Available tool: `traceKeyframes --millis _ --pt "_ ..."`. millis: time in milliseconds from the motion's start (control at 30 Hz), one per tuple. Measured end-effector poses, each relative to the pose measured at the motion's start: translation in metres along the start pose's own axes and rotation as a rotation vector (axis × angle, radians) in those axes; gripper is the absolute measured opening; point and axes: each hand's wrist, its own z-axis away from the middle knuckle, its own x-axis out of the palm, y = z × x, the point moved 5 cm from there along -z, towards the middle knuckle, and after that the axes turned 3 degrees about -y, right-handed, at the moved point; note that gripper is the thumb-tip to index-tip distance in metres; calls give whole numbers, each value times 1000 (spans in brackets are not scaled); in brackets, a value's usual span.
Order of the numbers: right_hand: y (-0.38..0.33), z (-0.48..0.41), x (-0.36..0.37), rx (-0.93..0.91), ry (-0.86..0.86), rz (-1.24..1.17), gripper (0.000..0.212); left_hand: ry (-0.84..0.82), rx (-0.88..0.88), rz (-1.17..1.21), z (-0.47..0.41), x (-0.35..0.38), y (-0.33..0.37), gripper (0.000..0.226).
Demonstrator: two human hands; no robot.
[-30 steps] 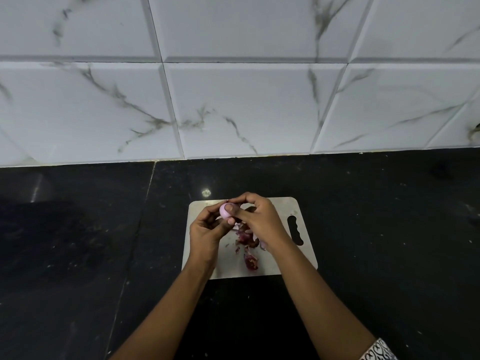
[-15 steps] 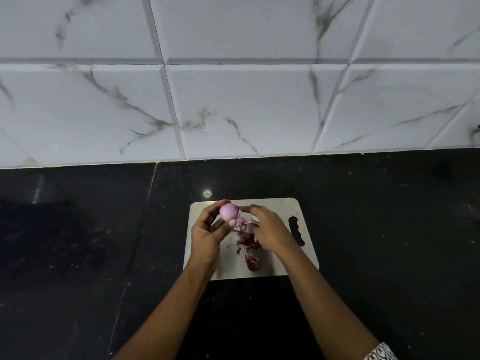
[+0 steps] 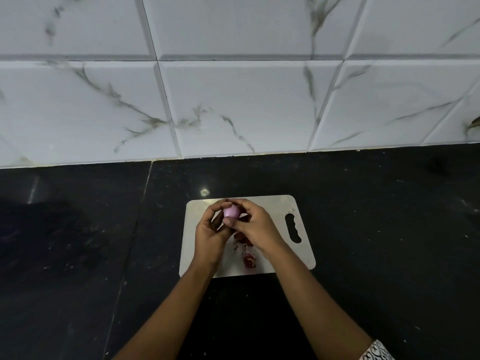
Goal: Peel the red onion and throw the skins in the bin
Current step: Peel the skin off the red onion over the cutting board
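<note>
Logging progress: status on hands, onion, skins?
Left hand and right hand both grip the onion over the board. Onion looks peeled. Skins lie on board; no bin seen.

- A pale cutting board (image 3: 281, 207) with a handle slot (image 3: 293, 228) is laid on the black countertop (image 3: 389, 229).
- White marble-veined wall tiles (image 3: 233, 100) are set behind the countertop.

Kitchen: tiled wall (image 3: 233, 100), black counter (image 3: 376, 229), chopping board (image 3: 272, 206).
</note>
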Motion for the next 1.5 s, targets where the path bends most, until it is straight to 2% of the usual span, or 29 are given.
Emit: traceKeyframes --millis 100,167,233,267,300,367,467,600,767,867,933,1067,1167,1267,1367,1500 --pt "-1 -1 -3 -25 68 -62 42 -27 -44 21 2 -3 -1 67" --pt "-3 0 -6 -63 45 -22 41 32 -129 104 1 -11 -3 75" --pt "-7 1 -7 -133 25 45 40 101 -281 180 0 -18 -6 55" --pt "-9 1 -7 -164 11 69 39 92 -373 175 0 -16 -7 38" --pt "-10 1 -6 -183 -8 82 39 43 -445 156 1 -11 -7 31" --pt "-9 1 -5 -204 -33 63 36 -31 -508 169 3 -4 -9 36" --pt "-5 1 -2 -221 -9 -25 31 13 -497 290 0 -1 -12 26" --pt "-2 -2 2 -272 72 -88 20 49 -485 398 -1 1 -13 27" --pt "4 -5 6 -241 308 -24 6 115 -479 437 8 9 -20 27" --pt "4 -6 5 -239 436 112 12 138 -476 417 13 12 -21 37" --pt "7 -6 4 -240 456 173 21 158 -485 404 15 14 -21 38" --pt "13 -3 -1 -208 449 243 29 182 -482 395 17 18 -20 31" --pt "14 -8 -26 -147 444 48 22 184 -468 423 13 18 -15 29" --pt "13 -7 -45 -141 294 -53 23 170 -465 474 8 16 -9 23" --pt "-4 0 -44 -206 97 159 21 147 -459 435 5 17 -6 22" --pt "-33 2 -43 -403 45 600 21 117 -434 357 5 16 -4 23"
